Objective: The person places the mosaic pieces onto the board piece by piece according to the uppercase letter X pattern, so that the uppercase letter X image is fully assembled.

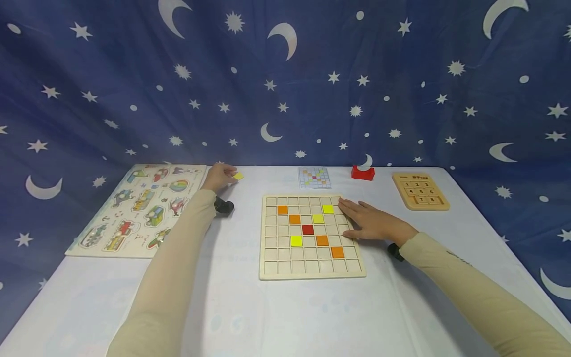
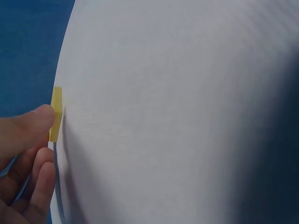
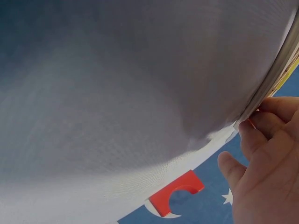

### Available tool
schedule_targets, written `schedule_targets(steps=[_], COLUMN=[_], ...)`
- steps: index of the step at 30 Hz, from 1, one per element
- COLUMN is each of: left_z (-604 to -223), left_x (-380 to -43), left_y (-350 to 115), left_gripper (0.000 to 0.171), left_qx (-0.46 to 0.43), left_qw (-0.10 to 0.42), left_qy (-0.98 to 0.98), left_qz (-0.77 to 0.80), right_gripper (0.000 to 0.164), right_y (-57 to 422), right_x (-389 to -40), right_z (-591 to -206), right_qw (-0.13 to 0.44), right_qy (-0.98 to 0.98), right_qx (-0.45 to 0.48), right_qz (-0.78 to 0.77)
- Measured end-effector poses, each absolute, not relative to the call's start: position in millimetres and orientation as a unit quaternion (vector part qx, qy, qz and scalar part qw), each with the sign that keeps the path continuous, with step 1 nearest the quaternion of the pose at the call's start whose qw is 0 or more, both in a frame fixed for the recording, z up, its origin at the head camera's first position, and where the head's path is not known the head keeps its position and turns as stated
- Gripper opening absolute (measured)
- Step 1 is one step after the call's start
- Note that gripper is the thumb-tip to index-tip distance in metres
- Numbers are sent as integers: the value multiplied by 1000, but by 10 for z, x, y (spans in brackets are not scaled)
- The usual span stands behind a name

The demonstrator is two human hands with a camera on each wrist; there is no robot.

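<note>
My left hand is at the back left of the table, pinching a small yellow square tile. In the left wrist view, thumb and fingers grip that tile near its end, close over the white cloth. A wooden grid board lies in the middle of the table. Set in its squares are several orange and yellow tiles and one red tile, arranged along two crossing diagonals. My right hand rests with extended fingers along the board's right edge; the right wrist view shows its fingertips at the rim.
Behind the board lies a printed pattern card. A red notched block stands at the back edge. Far right is a wooden number puzzle; on the left lies a vehicle picture puzzle. A starry blue curtain hangs behind.
</note>
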State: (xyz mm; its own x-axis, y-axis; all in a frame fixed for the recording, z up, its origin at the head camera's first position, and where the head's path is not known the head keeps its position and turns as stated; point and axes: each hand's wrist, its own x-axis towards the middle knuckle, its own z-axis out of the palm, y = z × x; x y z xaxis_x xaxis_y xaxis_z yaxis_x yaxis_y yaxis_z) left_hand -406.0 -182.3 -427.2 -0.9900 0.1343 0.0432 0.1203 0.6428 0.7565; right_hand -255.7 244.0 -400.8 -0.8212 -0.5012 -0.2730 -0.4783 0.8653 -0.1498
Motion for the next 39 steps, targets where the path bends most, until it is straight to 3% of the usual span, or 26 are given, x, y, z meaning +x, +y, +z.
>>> schedule_targets(steps=[8, 18, 39], left_z=[-4132, -4139, -4191], left_x=[-3872, -3871, -3912], left_y=[-1750, -1675, -1571], left_gripper=[41, 44, 36], left_qx=[70, 50, 64], left_qw=[29, 63, 70], left_qy=[909, 915, 928], left_qz=[411, 395, 360], right_gripper=[89, 89, 86], right_y=[2446, 2443, 2419], right_x=[-2562, -2571, -2552], right_z=[-4016, -4022, -3996], right_qw=[156, 156, 149], right_qy=[954, 953, 953], right_qx=[-252, -257, -259], right_qz=[-37, -38, -38])
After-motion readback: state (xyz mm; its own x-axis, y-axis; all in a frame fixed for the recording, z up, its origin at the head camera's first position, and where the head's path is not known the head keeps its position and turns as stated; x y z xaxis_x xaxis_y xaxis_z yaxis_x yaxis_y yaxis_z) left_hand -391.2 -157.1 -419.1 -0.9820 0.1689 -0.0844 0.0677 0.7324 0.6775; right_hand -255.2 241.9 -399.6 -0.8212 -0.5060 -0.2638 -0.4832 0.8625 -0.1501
